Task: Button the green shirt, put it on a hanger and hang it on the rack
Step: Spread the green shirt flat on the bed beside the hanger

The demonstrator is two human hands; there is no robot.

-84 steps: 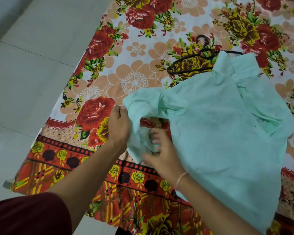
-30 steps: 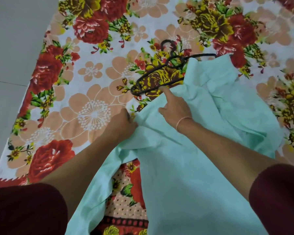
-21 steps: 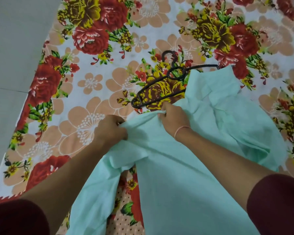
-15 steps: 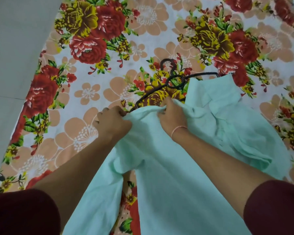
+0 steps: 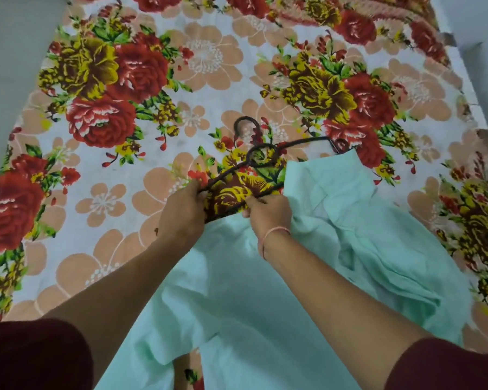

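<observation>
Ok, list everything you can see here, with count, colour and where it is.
shirt: one, pale green, on the sheet, overlapping the hanger's right side
hanger: one, black, centre of the sheet
sheet: one, white with red, yellow and peach flowers, under everything
floor: grey, left edge
wrist thread: one, pink, right wrist
sleeves: two, maroon, bottom corners
left hand: one, grip on the hanger's left end
right hand: one, grip on the hanger's lower bar

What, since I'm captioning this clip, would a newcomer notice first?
A pale green shirt sprawls across the lower middle of a loud floral bedsheet. At centre, the left hand grips the left end of a dark wire hanger, while the right hand pinches its lower bar.
</observation>
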